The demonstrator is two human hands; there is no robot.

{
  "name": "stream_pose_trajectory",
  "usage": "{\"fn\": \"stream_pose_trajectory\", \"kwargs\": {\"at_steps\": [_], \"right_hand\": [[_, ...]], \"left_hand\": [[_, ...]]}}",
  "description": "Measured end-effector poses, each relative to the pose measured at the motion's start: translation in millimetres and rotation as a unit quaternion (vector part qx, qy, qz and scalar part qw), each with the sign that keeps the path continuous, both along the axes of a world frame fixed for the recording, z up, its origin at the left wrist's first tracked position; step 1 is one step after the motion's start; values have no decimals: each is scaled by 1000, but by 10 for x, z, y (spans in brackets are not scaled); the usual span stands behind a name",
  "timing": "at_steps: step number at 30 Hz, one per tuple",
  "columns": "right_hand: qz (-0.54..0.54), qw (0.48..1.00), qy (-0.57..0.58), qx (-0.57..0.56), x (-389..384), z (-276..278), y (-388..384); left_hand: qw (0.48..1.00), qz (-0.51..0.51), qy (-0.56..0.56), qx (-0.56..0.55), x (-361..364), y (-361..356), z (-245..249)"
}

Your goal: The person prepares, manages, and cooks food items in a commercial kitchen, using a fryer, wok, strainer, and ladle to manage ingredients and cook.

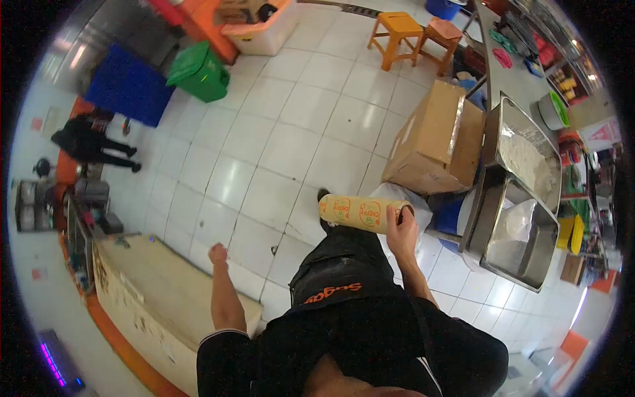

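My right hand [402, 231] is wrapped round the right end of a tan printed roll or tube [364, 212], with the fingers at its open end. The tube lies sideways in front of my black apron [324, 271]. Off to the left, above the floor and near a long cream-coloured chest [159, 278], my left hand [218, 253] is curled closed and nothing shows in it.
A cardboard box [430, 139] stands ahead on the right, beside metal trays [522, 264] with white powder. Farther off are orange stools [399, 30], a green bin [198, 71] and a blue container [130, 85]. Another person [83, 140] is at the far left.
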State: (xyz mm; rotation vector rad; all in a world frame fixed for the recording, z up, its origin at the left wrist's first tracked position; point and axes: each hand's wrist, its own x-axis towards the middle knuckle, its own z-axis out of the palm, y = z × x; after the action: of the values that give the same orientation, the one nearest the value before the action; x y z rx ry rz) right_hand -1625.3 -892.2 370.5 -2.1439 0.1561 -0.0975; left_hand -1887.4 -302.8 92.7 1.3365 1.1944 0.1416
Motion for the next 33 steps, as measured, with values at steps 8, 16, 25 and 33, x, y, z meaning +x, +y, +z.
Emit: {"fn": "stream_pose_trajectory", "kwargs": {"at_steps": [8, 16, 25, 33], "right_hand": [[-72, 994, 32, -73, 1708, -151, 717], [-168, 985, 9, -46, 3280, 38, 798], [-461, 877, -45, -123, 5159, 367, 143], [-536, 755, -197, -323, 6365, 928, -934]], "left_hand": [[964, -183, -31, 189, 2898, -303, 595], [802, -541, 253, 0, 3999, -543, -521], [726, -658, 131, 152, 8143, -34, -808], [502, -769, -354, 179, 11280, -4416, 1988]]}}
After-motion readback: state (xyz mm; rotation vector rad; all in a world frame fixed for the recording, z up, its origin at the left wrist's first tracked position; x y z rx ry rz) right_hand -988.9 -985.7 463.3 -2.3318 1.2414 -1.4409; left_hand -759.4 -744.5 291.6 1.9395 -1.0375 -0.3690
